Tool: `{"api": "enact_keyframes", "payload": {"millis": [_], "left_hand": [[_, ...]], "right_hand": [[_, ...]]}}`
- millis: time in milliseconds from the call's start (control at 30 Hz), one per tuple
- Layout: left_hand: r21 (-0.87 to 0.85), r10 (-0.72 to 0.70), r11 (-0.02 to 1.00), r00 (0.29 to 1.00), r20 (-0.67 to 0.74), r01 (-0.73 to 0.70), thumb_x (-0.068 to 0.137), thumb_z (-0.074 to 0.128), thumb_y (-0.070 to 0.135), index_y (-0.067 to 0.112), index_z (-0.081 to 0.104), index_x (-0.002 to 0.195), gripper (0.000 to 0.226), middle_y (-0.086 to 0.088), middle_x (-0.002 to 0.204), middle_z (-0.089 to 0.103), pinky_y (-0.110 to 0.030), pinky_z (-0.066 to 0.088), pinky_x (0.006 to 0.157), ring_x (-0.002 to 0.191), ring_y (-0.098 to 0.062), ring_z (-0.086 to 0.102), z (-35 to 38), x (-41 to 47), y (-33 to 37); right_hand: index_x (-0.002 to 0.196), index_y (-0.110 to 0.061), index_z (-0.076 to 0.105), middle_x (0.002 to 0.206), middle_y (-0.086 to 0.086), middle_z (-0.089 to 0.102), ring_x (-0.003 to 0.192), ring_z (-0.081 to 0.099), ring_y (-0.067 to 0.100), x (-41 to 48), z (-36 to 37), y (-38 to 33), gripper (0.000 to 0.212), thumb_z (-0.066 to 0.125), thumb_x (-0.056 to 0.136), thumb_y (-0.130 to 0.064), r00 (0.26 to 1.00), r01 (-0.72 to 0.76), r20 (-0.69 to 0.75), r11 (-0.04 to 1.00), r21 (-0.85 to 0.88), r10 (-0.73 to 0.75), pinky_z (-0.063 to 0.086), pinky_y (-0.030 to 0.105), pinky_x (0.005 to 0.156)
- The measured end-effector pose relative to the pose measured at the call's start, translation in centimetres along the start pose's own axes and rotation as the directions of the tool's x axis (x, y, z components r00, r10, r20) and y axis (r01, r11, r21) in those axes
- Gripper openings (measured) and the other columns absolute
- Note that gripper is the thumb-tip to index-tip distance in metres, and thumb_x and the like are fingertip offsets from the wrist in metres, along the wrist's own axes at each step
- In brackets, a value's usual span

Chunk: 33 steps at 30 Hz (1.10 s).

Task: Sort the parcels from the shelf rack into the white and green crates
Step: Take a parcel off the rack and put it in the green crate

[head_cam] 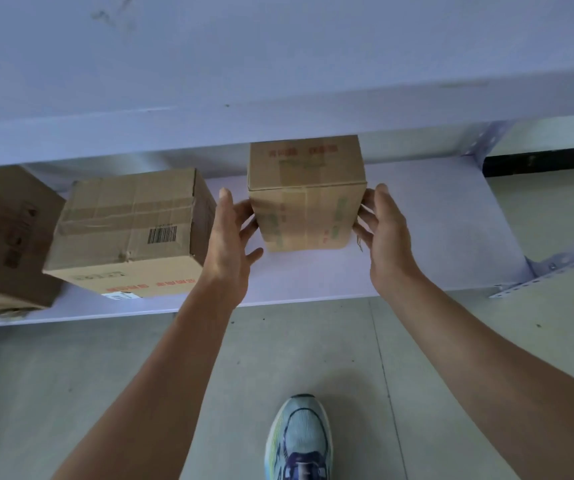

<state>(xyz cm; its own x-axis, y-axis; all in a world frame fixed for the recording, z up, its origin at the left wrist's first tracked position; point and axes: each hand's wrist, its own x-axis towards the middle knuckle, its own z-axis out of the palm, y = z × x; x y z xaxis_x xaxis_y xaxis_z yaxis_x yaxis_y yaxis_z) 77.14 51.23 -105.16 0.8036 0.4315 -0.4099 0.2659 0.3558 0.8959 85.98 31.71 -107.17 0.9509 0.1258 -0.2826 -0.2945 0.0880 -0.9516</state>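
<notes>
A dark brown cardboard box [4, 237] and a wide taped cardboard box [129, 233] are waiting unsorted on the pale shelf board [313, 275]. The left hand [226, 247] and the right hand [387, 237] are pressing spread, nearly straight fingers against the sides of the small upright cardboard parcel [306, 199], which is standing there unlifted. No crates are showing.

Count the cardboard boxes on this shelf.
3: the small box in the centre, the barcoded box left of it, the cropped box at far left. Others may be out of frame.
</notes>
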Motion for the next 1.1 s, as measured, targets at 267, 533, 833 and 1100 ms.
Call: {"api": "enact_keyframes", "payload": {"millis": [267,533,833,1100], "left_hand": [[0.014,-0.042,0.999,0.998,0.051,0.041,0.105,0.014,0.078,0.029,0.066,0.140,0.080,0.013,0.149,0.064,-0.059,0.035,0.121,0.143,-0.010,0.053,0.4,0.4,0.8],[-0.125,0.027,0.992,1.000,-0.012,-0.028,0.111,0.024,0.067,0.016,0.074,0.122,0.073,-0.010,0.128,0.076,-0.046,0.054,0.101,0.132,-0.032,0.066,0.9,0.3,-1.3],[-0.061,0.003,0.998,0.990,0.139,0.005,0.110,0.018,0.068,0.021,0.056,0.155,0.075,-0.012,0.146,0.069,-0.053,0.060,0.103,0.132,-0.033,0.068,0.8,0.1,-4.5],[0.043,0.111,0.992,0.985,0.131,-0.118,0.117,0.014,0.051,0.011,0.049,0.156,0.066,-0.016,0.151,0.063,-0.063,0.042,0.121,0.143,-0.034,0.058,1.2,-0.8,-5.6]], "right_hand": [[0.088,-0.027,0.081,0.082,-0.020,0.080,0.084,0.074,0.000,0.8,0.4,-1.3,0.070,0.026,0.109,-0.064,0.991,-0.131,0.005,0.982,-0.136,0.133,0.050,0.030,0.090],[0.086,-0.022,0.068,0.079,-0.015,0.076,0.091,0.071,0.012,0.8,-0.6,0.1,0.052,0.038,0.111,-0.055,0.984,-0.173,-0.016,0.981,0.087,0.175,0.054,0.032,0.089],[0.096,-0.034,0.085,0.104,-0.001,0.083,0.099,0.080,0.020,0.1,-0.7,2.2,0.051,0.039,0.111,-0.052,0.960,-0.255,0.149,0.958,0.133,0.235,0.064,0.040,0.079],[0.148,-0.017,0.047,0.148,0.016,0.058,0.138,0.056,0.037,-1.2,-1.3,3.6,0.054,0.047,0.108,-0.053,0.981,-0.117,0.167,0.987,0.112,0.098,0.047,0.065,0.112]]}}
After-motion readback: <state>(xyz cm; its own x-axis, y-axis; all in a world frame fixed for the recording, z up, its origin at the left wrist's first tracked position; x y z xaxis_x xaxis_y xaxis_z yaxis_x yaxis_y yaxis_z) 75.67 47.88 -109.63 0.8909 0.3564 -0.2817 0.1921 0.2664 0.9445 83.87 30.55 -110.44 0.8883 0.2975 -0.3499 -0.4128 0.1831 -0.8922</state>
